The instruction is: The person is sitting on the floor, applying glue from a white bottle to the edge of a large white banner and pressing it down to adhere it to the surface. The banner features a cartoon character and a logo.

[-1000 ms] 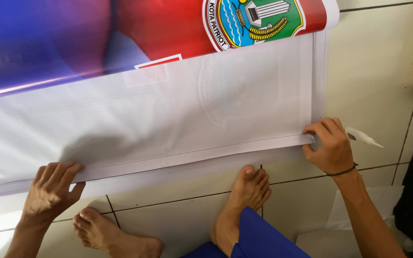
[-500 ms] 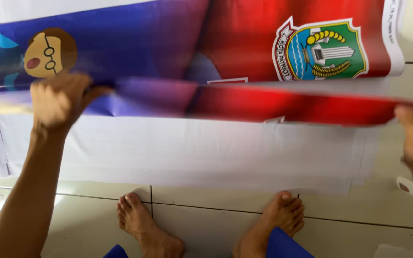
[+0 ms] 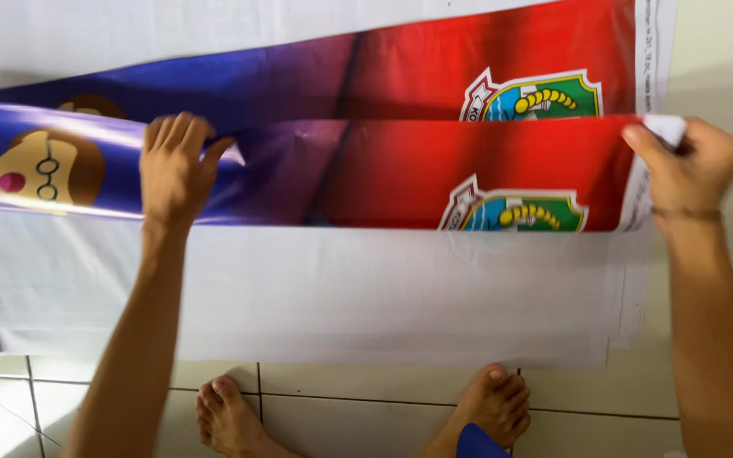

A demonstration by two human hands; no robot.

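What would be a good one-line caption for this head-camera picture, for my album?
Two hands, left and right, lift the top printed banner off a stack on the tiled floor.

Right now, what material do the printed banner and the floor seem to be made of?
The printed banner looks like glossy vinyl or coated sheet: it shines, bends softly and is white behind. The floor looks like pale glazed tiles, with dark grout lines.
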